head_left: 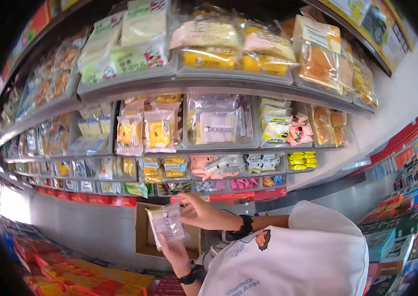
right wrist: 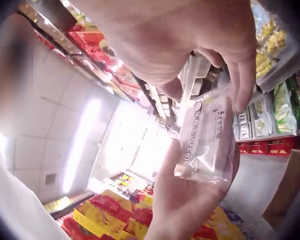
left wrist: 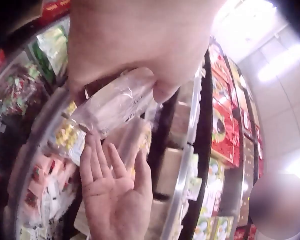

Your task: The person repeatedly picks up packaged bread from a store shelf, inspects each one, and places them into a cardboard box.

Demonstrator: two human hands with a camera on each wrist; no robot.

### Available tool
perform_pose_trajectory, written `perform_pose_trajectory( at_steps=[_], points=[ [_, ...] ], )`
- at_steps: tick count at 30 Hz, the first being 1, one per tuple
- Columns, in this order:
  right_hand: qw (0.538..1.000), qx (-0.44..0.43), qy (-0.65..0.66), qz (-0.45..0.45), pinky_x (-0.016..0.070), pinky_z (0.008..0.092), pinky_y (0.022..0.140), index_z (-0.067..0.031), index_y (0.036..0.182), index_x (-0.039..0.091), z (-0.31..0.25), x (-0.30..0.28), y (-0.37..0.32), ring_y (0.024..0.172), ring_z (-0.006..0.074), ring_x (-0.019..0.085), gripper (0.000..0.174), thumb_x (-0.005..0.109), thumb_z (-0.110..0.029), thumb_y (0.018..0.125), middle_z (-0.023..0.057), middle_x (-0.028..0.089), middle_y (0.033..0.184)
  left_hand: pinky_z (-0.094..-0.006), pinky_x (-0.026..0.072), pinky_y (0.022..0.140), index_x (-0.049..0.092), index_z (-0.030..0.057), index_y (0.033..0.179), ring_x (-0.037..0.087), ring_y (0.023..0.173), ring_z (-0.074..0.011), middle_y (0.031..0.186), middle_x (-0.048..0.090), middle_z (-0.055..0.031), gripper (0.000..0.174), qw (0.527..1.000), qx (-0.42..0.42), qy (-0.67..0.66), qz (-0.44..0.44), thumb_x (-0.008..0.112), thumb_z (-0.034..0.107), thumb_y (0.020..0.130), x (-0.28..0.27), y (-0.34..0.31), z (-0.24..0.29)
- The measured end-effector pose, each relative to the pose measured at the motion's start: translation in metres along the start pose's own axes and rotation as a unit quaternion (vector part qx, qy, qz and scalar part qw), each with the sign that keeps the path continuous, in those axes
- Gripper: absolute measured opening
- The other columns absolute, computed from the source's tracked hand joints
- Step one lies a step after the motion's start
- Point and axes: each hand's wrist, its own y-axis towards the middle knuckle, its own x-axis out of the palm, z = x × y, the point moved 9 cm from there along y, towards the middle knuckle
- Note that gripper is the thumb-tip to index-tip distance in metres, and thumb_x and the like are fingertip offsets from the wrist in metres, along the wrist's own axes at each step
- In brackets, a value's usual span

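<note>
A clear plastic packet (head_left: 167, 224) with white print is held up in front of the snack shelves. My left hand (head_left: 175, 254) grips it from below, with the palm under its lower end and the thumb on its face. The same packet (left wrist: 110, 107) runs out from under my left hand (left wrist: 140, 45) in the left wrist view. My right hand (head_left: 201, 212) reaches in from the right with straight fingers that touch the packet's upper edge. Its open palm (left wrist: 112, 195) shows below the packet. In the right wrist view, my right hand (right wrist: 190, 40) sits above the packet (right wrist: 207, 140) and my left hand (right wrist: 180, 200) below it.
Grey curved shelves (head_left: 209, 89) full of packaged snacks fill the view ahead. An open cardboard box (head_left: 145, 237) stands on the floor under them. Red and yellow boxes (head_left: 85, 281) lie at the lower left. Another stocked rack (head_left: 406, 197) stands at the right.
</note>
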Motion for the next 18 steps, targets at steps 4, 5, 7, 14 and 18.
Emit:
perform_pose_trajectory(
  at_steps=[4, 5, 7, 14, 18],
  points=[
    [0.982, 0.053, 0.182, 0.020, 0.0543, 0.0313, 0.094, -0.0039, 0.152, 0.033, 0.033, -0.023, -0.005, 0.113, 0.0166, 0.063, 0.066, 0.070, -0.009, 0.097, 0.0116, 0.059, 0.130, -0.0445, 0.0376, 0.114, 0.046, 0.0033, 0.147, 0.052, 0.133, -0.0255, 0.143, 0.056, -0.0112, 0.052, 0.998, -0.031, 0.034, -0.048, 0.050, 0.035, 0.106, 0.056, 0.012, -0.017],
    [0.971, 0.011, 0.238, 0.001, 0.0523, 0.0314, 0.099, -0.0040, 0.151, 0.037, 0.024, -0.027, -0.003, 0.118, 0.0165, 0.061, 0.064, 0.070, -0.008, 0.097, 0.0089, 0.061, 0.130, -0.0448, 0.0373, 0.114, 0.046, 0.0032, 0.147, 0.051, 0.133, -0.0257, 0.143, 0.056, -0.0115, 0.052, 0.997, -0.033, 0.036, -0.059, 0.049, 0.035, 0.106, 0.062, 0.015, -0.023],
    [0.968, 0.018, 0.250, -0.025, 0.0517, 0.0321, 0.101, -0.0038, 0.149, 0.041, 0.025, -0.039, -0.007, 0.120, 0.0169, 0.060, 0.061, 0.071, -0.007, 0.097, 0.0088, 0.061, 0.132, -0.0455, 0.0368, 0.114, 0.046, 0.0031, 0.147, 0.051, 0.133, -0.0259, 0.143, 0.056, -0.0121, 0.052, 0.995, -0.040, 0.042, -0.085, 0.049, 0.036, 0.107, 0.080, 0.017, -0.040],
    [0.984, -0.014, 0.171, 0.036, 0.0509, 0.0333, 0.100, -0.0014, 0.142, 0.051, -0.004, -0.104, -0.029, 0.118, 0.0158, 0.060, 0.059, 0.078, -0.013, 0.091, 0.0078, 0.062, 0.129, -0.0408, 0.0429, 0.109, 0.045, 0.0005, 0.146, 0.056, 0.127, -0.0240, 0.140, 0.057, -0.0127, 0.049, 0.969, 0.040, 0.176, -0.170, 0.059, 0.018, 0.103, 0.144, 0.016, -0.049],
    [0.985, -0.076, -0.014, 0.153, 0.0511, 0.0324, 0.093, 0.0009, 0.133, 0.056, -0.031, -0.155, -0.051, 0.112, 0.0150, 0.061, 0.055, 0.081, -0.017, 0.087, 0.0110, 0.065, 0.121, -0.0364, 0.0454, 0.105, 0.054, -0.0011, 0.135, 0.060, 0.119, -0.0202, 0.129, 0.064, -0.0118, 0.037, 0.937, 0.065, 0.265, -0.220, 0.063, 0.010, 0.100, 0.159, 0.037, -0.041]
  ],
)
